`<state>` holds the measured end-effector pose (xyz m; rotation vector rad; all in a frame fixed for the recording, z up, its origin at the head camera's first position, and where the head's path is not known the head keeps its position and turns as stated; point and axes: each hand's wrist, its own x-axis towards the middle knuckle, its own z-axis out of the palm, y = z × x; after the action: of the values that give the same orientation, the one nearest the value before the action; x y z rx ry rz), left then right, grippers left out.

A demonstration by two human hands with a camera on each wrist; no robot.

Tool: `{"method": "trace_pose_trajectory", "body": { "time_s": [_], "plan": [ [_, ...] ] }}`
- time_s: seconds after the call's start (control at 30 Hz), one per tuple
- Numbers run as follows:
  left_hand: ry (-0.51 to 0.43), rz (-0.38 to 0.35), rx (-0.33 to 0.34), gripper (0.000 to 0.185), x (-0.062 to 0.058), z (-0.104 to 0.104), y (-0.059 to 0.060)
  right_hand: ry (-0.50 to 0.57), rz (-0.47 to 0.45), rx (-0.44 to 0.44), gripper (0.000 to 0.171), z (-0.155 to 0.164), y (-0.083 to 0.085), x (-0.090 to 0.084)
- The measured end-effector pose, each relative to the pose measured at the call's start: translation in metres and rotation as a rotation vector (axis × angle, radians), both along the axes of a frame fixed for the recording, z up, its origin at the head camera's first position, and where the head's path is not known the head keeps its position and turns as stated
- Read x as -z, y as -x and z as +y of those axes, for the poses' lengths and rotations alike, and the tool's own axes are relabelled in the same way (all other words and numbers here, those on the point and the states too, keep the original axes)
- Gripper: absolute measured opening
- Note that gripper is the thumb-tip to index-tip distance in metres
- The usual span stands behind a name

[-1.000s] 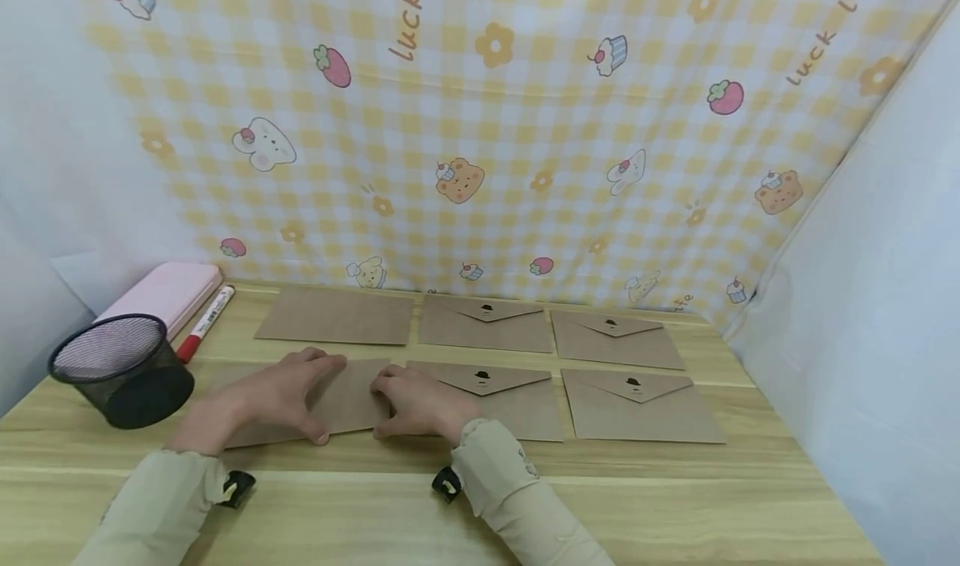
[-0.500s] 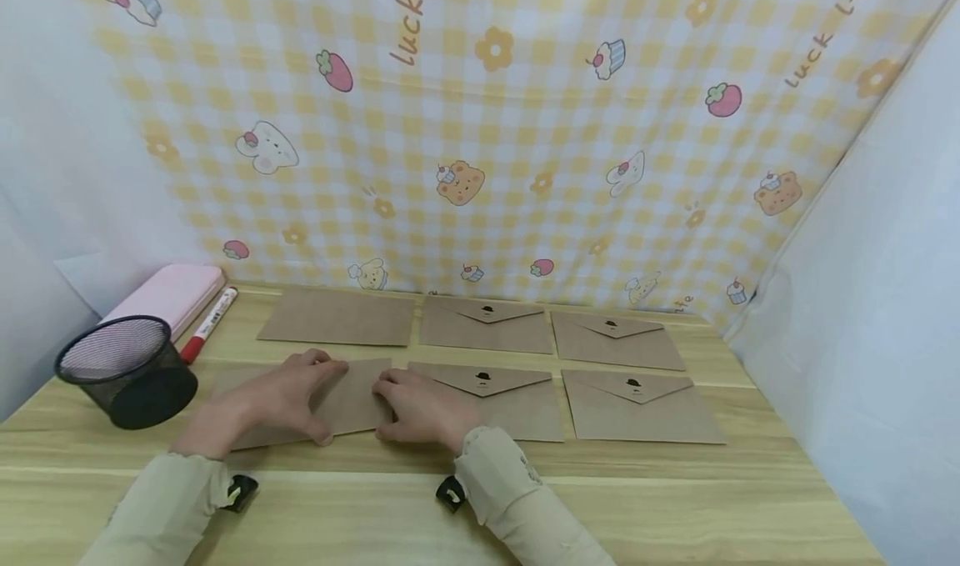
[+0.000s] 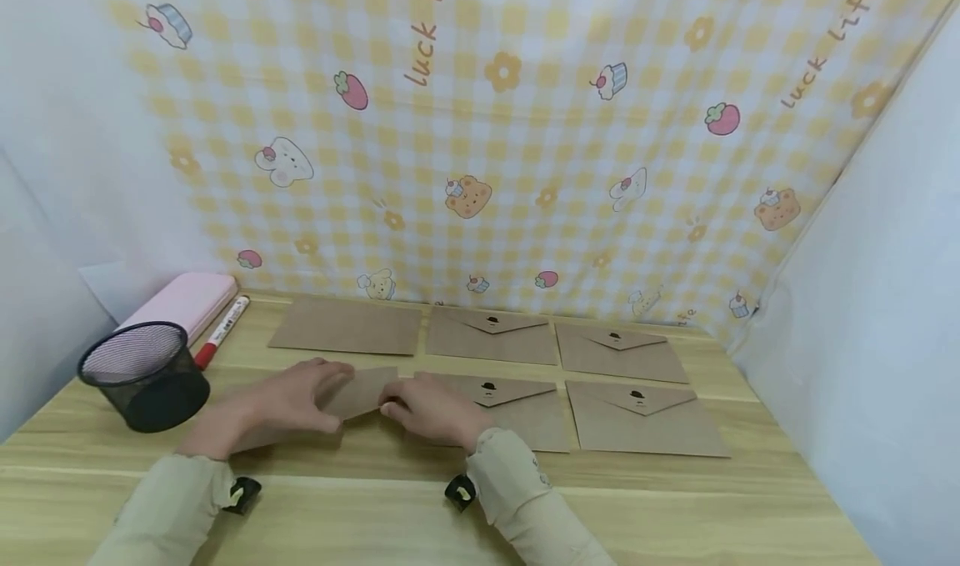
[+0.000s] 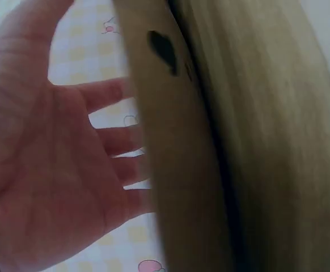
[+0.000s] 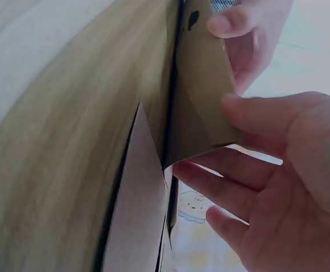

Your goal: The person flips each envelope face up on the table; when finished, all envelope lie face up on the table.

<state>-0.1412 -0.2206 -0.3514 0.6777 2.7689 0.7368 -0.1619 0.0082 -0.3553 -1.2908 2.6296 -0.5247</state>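
Note:
A brown paper envelope (image 3: 363,391) lies at the front left of the wooden table (image 3: 450,508), its right end raised off the wood. My left hand (image 3: 292,399) holds its left part, thumb on top and fingers underneath (image 4: 114,141). My right hand (image 3: 431,408) pinches its right corner between thumb and fingers. In the right wrist view the envelope (image 5: 204,85) stands away from the table edge-on, with my right hand (image 5: 284,187) below it and my left hand (image 5: 250,39) above. The left wrist view shows the envelope (image 4: 176,170) with a dark heart mark.
Five more brown envelopes lie flat in two rows: a plain one (image 3: 345,327) at the back left, flapped ones (image 3: 491,335) (image 3: 621,352) behind, and others (image 3: 525,412) (image 3: 645,420) in front. A black mesh cup (image 3: 145,374), a pink case (image 3: 180,303) and a red marker (image 3: 221,330) sit at the left.
The right end of the envelope between my hands has come up off the table. Both hands have closed in on it, and the head view has shifted slightly.

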Motion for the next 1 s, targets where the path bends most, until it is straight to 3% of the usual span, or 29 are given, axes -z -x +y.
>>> {"method": "trace_pose_trajectory", "body": {
  "time_s": [0.2,0.37,0.53,0.73,0.9,1.0],
  "plan": [
    [-0.135,-0.063,0.034,0.029,-0.012,-0.009,0.004,0.100,-0.069,0.077,0.020,0.003,0.005,-0.008],
    [-0.164,-0.091,-0.014,0.021,-0.019,-0.020,0.004,0.228,-0.154,0.138,0.020,0.006,0.009,-0.010],
    [-0.211,-0.066,0.009,0.013,-0.023,-0.026,0.003,0.280,-0.156,0.162,0.020,0.005,0.008,-0.011],
    [-0.202,0.052,-0.072,0.025,-0.027,-0.023,0.001,0.439,-0.063,0.191,0.004,0.003,0.007,-0.009],
    [-0.176,0.201,-0.148,0.027,-0.034,-0.021,-0.002,0.545,0.106,0.053,0.012,0.003,0.008,-0.007],
    [-0.171,0.266,-0.169,0.027,-0.036,-0.022,-0.003,0.549,0.104,-0.019,0.021,0.002,0.009,-0.005]
  ]
}}
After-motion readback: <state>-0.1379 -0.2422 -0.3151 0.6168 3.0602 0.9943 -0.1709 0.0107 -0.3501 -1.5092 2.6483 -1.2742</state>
